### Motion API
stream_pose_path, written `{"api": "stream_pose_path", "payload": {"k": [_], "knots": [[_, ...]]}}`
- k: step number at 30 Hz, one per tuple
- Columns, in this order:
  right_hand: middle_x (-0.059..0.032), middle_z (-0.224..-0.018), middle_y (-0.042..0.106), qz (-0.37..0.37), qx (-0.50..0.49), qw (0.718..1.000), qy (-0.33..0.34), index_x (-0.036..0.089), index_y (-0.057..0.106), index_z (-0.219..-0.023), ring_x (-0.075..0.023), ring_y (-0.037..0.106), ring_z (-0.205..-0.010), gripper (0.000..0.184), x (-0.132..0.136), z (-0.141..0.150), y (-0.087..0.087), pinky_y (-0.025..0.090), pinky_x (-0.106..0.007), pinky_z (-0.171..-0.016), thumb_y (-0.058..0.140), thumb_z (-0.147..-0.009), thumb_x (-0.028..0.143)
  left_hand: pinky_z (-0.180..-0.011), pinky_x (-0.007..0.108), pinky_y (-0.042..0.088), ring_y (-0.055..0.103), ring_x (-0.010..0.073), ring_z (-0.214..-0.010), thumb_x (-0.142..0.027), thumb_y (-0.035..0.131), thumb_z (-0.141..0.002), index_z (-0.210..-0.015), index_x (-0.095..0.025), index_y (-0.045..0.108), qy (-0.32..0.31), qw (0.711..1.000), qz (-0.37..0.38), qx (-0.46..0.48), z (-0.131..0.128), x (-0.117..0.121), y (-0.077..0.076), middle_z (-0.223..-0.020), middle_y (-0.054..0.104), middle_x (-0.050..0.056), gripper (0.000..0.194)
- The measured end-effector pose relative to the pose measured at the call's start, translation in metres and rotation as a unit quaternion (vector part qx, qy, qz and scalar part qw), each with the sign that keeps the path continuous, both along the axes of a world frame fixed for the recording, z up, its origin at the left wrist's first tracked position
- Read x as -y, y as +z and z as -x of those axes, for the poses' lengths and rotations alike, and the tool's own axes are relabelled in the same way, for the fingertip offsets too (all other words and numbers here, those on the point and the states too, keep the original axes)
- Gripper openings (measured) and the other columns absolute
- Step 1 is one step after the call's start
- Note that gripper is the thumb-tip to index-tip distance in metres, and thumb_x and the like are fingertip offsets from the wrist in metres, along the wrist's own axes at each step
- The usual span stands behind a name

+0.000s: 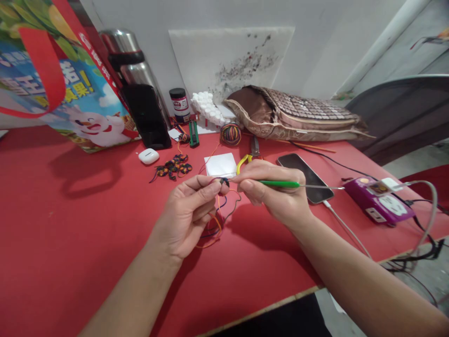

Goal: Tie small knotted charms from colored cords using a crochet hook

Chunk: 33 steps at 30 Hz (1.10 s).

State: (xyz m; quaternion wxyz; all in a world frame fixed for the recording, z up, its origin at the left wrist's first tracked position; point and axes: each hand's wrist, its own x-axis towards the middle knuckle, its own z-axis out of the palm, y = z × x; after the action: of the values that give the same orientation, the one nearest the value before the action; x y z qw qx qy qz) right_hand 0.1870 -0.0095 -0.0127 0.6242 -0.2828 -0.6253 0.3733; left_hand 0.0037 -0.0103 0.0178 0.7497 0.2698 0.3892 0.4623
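Note:
Pinched between the thumb and fingers of my left hand (191, 213) is a small dark piece of crochet work (224, 181). My right hand (277, 189) is closed around a crochet hook with a green handle (278, 184); its thin metal shaft sticks out to the right. The hook's other end meets the dark piece, and my fingertips partly hide that spot. Orange, blue and grey strands of yarn (219, 220) hang in loops below my left fingers. Beyond my hands sit a multicoloured yarn ball (230, 134) and a finished-looking dark and orange crocheted piece (174, 166).
Behind my hands lie a white paper pad (220, 165) and yellow-handled pliers (249, 157). A phone (306, 178) with a cable and a purple power strip (380, 201) are at the right. An earbud case (148, 156), steel flask (121, 42) and gift bag (80, 93) stand left.

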Motion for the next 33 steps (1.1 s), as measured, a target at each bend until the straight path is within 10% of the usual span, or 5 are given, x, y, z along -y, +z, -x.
{"api": "stream_pose_path", "payload": {"k": [14,33], "knots": [[-0.0017,-0.069,0.071,0.115,-0.083,0.986,0.091,0.022,0.087,-0.09,-0.0084,0.053,-0.047,0.012,-0.0015,-0.0046,-0.004,0.037,-0.021,-0.04,0.076,-0.095,0.024,-0.035,0.013,0.014,0.025,-0.0026,-0.036,-0.013,0.092,-0.061,-0.073,-0.01,0.076,-0.01,1.0,0.001,-0.02,0.0027,-0.0031,-0.0004,-0.066,0.075,0.004,0.021],[-0.0036,-0.083,0.078,0.059,-0.062,0.992,0.096,0.026,0.088,-0.101,-0.0089,0.056,-0.05,0.013,-0.0028,-0.0048,-0.0074,0.044,-0.024,-0.044,0.075,-0.098,0.024,-0.036,0.015,0.01,0.009,-0.0027,-0.042,-0.012,0.09,-0.068,-0.07,-0.008,0.075,-0.074,0.996,0.048,0.033,0.0064,-0.0043,-0.0038,-0.059,0.059,-0.003,0.015]]}}
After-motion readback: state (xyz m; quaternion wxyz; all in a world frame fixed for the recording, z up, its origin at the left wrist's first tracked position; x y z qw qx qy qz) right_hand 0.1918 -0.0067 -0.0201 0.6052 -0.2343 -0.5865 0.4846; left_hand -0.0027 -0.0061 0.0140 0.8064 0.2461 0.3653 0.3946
